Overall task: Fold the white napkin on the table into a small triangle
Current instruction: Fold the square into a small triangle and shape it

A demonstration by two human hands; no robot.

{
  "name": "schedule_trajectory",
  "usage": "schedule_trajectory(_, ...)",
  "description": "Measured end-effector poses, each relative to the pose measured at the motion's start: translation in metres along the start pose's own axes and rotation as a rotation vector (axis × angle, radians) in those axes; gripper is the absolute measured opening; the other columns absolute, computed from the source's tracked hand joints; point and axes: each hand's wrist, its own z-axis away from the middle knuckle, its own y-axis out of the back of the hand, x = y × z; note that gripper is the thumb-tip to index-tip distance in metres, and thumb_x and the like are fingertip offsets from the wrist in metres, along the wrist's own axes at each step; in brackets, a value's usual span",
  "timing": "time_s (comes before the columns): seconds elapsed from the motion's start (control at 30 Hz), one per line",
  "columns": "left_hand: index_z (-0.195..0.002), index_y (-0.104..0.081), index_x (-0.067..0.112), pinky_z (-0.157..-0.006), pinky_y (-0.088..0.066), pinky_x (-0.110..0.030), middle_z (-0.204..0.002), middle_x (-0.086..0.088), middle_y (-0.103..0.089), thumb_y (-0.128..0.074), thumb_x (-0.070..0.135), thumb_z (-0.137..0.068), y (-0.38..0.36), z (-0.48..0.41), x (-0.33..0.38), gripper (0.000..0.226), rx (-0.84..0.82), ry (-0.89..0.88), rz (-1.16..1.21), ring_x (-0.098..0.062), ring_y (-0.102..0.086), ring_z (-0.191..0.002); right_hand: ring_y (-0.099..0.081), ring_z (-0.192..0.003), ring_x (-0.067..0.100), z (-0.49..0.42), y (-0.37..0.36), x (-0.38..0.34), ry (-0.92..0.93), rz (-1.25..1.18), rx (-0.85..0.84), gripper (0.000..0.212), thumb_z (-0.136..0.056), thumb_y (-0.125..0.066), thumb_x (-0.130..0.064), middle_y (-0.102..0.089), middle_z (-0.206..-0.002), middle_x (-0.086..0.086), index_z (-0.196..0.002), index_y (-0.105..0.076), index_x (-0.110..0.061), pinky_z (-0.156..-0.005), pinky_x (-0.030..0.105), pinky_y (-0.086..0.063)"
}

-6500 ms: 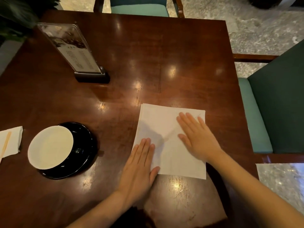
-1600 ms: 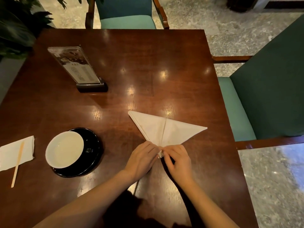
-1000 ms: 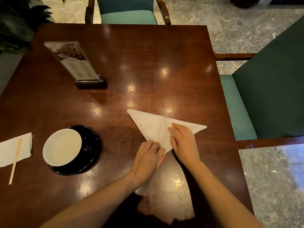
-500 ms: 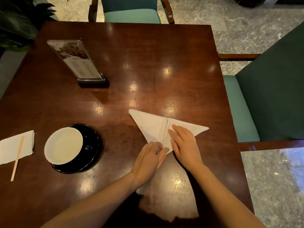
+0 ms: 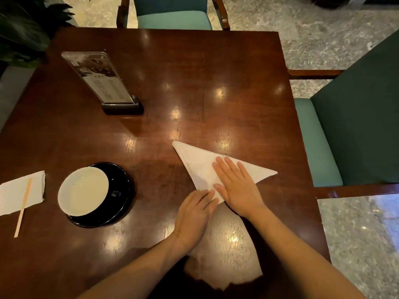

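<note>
- White napkin (image 5: 199, 164) lies as a flat triangle on the near-right part of the wooden table (image 5: 194, 83), one tip pointing to the far left, one to the right, one toward the person.
- Change over the last second: right hand (image 5: 236, 188) has slid up from the right flap toward the middle and now lies spread, palm down, fingers straight, over the centre line that showed a moment ago. It presses; it grips nothing.
- Left hand (image 5: 194, 212) has barely moved: fingers loosely bent, tips resting on the near tip of the triangle, pinning it. Nothing is pinched that I can see.
- A few seconds back the napkin was a flat rectangle under both palms; now it is a triangle. Judgement: the fold is made and this is the smoothing of the crease. Whether one more fold is meant for "small", I cannot say.
- Surface: dark polished wood, glossy, with ceiling-light reflections. Cloth looks likely to slide on it, hence the pinning hand.
- Well apart on the left: white cup (image 5: 83, 190) on a black saucer (image 5: 121, 190); a second napkin (image 5: 13, 195) with a wooden stirrer (image 5: 23, 207) across it; a menu stand (image 5: 101, 79) farther back.
- Room: green upholstered chairs (image 5: 356, 130) at the far and right sides, speckled stone floor (image 5: 323, 29), plant leaves (image 5: 21, 29) at far left.
</note>
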Motion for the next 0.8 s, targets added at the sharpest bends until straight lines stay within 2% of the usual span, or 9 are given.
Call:
schedule_trajectory(0.07, -0.091, -0.073, 0.01, -0.091, -0.041, -0.03, -0.1, -0.005, -0.072, -0.081, 0.008, -0.068, -0.002, 0.002, -0.002, 0.024, 0.01, 0.006, 0.016, -0.018, -0.052, -0.097, -0.019, -0.142, 0.021, 0.003, 0.002, 0.012, -0.02, 0.013, -0.003, 0.058, -0.097, -0.021, -0.044, -0.021, -0.154, 0.003, -0.147, -0.023, -0.014, -0.114, 0.039, -0.008)
schedule_trajectory(0.17, -0.091, -0.073, 0.01, -0.091, -0.043, -0.032, -0.102, -0.006, -0.072, -0.078, 0.008, -0.072, -0.003, 0.004, -0.002, 0.02, 0.002, 0.009, 0.024, -0.019, -0.053, -0.095, -0.015, -0.143, 0.02, 0.011, 0.007, 0.035, -0.083, 0.01, -0.021, 0.062, -0.097, -0.013, -0.05, -0.016, -0.154, 0.002, -0.147, -0.019, -0.014, -0.115, 0.039, -0.004)
schedule_trajectory(0.37, -0.088, -0.071, 0.009, -0.083, -0.048, -0.03, -0.1, -0.005, -0.071, -0.064, 0.012, -0.084, 0.001, 0.0, 0.0, 0.009, 0.004, -0.011, 0.018, -0.019, -0.055, -0.09, 0.008, -0.143, 0.012, 0.035, 0.02, 0.095, -0.204, 0.073, -0.107, 0.066, -0.09, 0.005, -0.056, 0.001, -0.156, -0.005, -0.147, 0.001, -0.023, -0.117, 0.038, 0.003)
schedule_trajectory(0.43, -0.086, -0.071, 0.008, -0.084, -0.046, -0.027, -0.1, -0.006, -0.07, -0.058, 0.014, -0.087, 0.004, -0.002, 0.0, 0.014, 0.001, -0.021, 0.017, -0.02, -0.056, -0.089, 0.011, -0.142, 0.011, 0.039, 0.029, 0.105, -0.242, 0.09, -0.133, 0.063, -0.091, 0.002, -0.054, 0.004, -0.156, -0.005, -0.146, 0.004, -0.024, -0.116, 0.036, 0.006)
schedule_trajectory(0.5, -0.083, -0.071, 0.007, -0.082, -0.046, -0.027, -0.098, -0.006, -0.07, -0.056, 0.014, -0.088, 0.005, -0.003, -0.002, 0.016, -0.011, -0.014, 0.028, -0.02, -0.059, -0.087, 0.006, -0.142, 0.013, 0.041, 0.037, 0.101, -0.227, 0.12, -0.073, 0.055, -0.098, -0.018, -0.043, -0.001, -0.157, -0.002, -0.146, 0.0, -0.022, -0.116, 0.037, 0.002)
schedule_trajectory(0.57, -0.085, -0.07, 0.005, -0.077, -0.048, -0.027, -0.095, -0.006, -0.069, -0.055, 0.014, -0.088, 0.007, -0.004, -0.008, 0.018, -0.032, 0.034, 0.071, -0.02, -0.059, -0.085, -0.008, -0.142, 0.017, 0.041, 0.039, 0.083, -0.056, 0.115, -0.007, 0.059, -0.096, -0.04, -0.027, -0.013, -0.155, 0.002, -0.147, -0.011, -0.02, -0.116, 0.04, -0.009)
schedule_trajectory(0.63, -0.082, -0.068, 0.004, -0.07, -0.048, -0.028, -0.09, -0.006, -0.066, -0.057, 0.012, -0.087, 0.011, -0.004, -0.016, 0.015, -0.058, 0.068, 0.096, -0.02, -0.059, -0.08, -0.027, -0.139, 0.022, 0.045, 0.031, 0.067, 0.131, 0.06, -0.006, 0.061, -0.09, -0.054, -0.016, -0.028, -0.152, 0.004, -0.146, -0.028, -0.016, -0.113, 0.043, -0.025)
schedule_trajectory(0.67, -0.079, -0.065, 0.004, -0.066, -0.048, -0.03, -0.087, -0.006, -0.064, -0.057, 0.011, -0.087, 0.013, -0.004, -0.019, 0.014, -0.074, 0.065, 0.093, -0.021, -0.058, -0.077, -0.035, -0.135, 0.025, 0.047, 0.027, 0.063, 0.169, 0.037, 0.0, 0.063, -0.086, -0.06, -0.01, -0.035, -0.149, 0.005, -0.143, -0.034, -0.014, -0.109, 0.042, -0.031)
schedule_trajectory(0.8, -0.076, -0.061, 0.004, -0.06, -0.045, -0.033, -0.083, -0.008, -0.058, -0.056, 0.009, -0.087, 0.021, -0.003, -0.028, 0.013, -0.102, 0.018, 0.068, -0.024, -0.054, -0.077, -0.055, -0.119, 0.028, 0.059, 0.03, 0.061, 0.146, 0.009, 0.064, 0.073, -0.066, -0.075, 0.008, -0.053, -0.136, 0.008, -0.133, -0.05, -0.008, -0.098, 0.034, -0.04)
